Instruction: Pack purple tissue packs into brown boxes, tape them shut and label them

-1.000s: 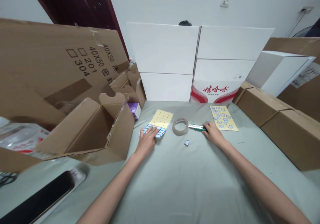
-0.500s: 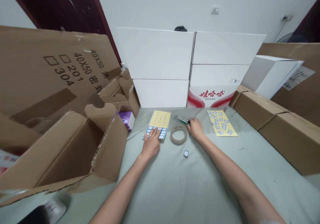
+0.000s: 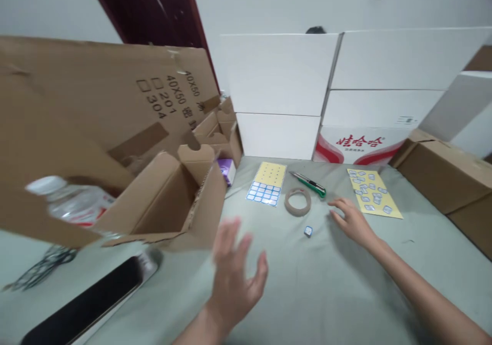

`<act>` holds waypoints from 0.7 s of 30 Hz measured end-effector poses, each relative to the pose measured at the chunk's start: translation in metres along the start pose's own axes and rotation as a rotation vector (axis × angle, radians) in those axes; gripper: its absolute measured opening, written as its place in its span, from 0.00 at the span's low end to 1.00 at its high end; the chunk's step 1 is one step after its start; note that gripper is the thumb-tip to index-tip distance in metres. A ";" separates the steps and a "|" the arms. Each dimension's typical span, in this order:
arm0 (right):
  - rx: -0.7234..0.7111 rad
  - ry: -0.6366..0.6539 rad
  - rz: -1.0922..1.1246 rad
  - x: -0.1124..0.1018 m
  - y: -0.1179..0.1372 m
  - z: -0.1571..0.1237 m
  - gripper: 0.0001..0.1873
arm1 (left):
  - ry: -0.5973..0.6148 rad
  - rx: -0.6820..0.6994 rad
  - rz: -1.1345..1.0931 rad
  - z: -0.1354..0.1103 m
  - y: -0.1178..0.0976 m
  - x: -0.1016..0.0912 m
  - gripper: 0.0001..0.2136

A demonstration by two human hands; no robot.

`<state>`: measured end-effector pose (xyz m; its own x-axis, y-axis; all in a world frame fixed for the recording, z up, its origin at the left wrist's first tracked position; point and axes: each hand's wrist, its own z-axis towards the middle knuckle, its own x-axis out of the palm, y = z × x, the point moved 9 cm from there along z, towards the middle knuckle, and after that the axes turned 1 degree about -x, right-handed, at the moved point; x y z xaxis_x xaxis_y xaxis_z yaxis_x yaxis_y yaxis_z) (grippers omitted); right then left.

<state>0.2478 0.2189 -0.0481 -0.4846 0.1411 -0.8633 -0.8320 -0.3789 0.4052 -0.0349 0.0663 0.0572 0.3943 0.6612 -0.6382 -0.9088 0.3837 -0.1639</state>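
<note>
We see the right hand [image 3: 353, 223] open, its fingers spread and clamped on nothing, just beside a small blue-edged label [image 3: 308, 231]. The left hand [image 3: 238, 278], blurred and also empty, stands raised with fingers apart, well back from the far edge of the tabletop. Between the hands and that edge lie a green utility knife [image 3: 309, 184] and a roll of clear packing tape [image 3: 297, 202]. The knife should prove light and stiff, best taken by its green handle; the tape, a light, firm ring, by its outer rim. The thin label looks fiddly and may need lifting by one edge. A blue-bordered label sheet [image 3: 266, 190] lies left of the tape, and a yellow backing sheet [image 3: 374, 194] with scattered labels lies toward the right. A pale green cloth [image 3: 357, 283] covers the tabletop. An open cardboard box [image 3: 165, 201] stands at the left edge, a cardboard box [image 3: 442, 170] lines the right, and white cartons [image 3: 279, 73] stack along the far edge against a white wall [image 3: 69, 6].
</note>
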 end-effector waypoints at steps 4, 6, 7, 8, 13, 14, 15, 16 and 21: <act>-0.092 0.028 0.085 0.004 0.025 -0.016 0.14 | -0.246 -0.402 0.249 0.004 0.068 -0.073 0.48; -0.129 0.053 0.111 0.010 0.043 -0.016 0.14 | -0.135 -0.407 0.288 0.012 0.091 -0.072 0.37; -0.141 0.064 0.119 0.012 0.050 -0.016 0.13 | -0.084 -0.359 0.331 0.016 0.096 -0.070 0.29; -0.147 0.072 0.126 0.014 0.056 -0.015 0.13 | -0.040 -0.305 0.389 0.018 0.098 -0.067 0.21; -0.128 0.090 0.134 0.016 0.062 -0.019 0.13 | 0.315 -0.211 0.648 0.015 0.100 -0.056 0.18; -0.125 0.094 0.131 0.016 0.061 -0.022 0.12 | 0.407 -0.226 0.665 0.012 0.101 -0.054 0.18; -0.125 0.100 0.126 0.018 0.062 -0.024 0.11 | 0.475 -0.229 0.667 0.010 0.101 -0.052 0.18; -0.129 0.107 0.119 0.021 0.063 -0.027 0.10 | 0.506 -0.211 0.654 0.008 0.099 -0.053 0.18; -0.138 0.119 0.086 0.046 0.072 -0.029 0.11 | 0.213 -0.012 0.495 0.004 0.070 -0.086 0.17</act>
<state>0.1732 0.1719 -0.0671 -0.5099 -0.0029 -0.8602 -0.7404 -0.5077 0.4406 -0.1322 0.0392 0.1036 -0.1165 0.6150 -0.7798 -0.9809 0.0516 0.1873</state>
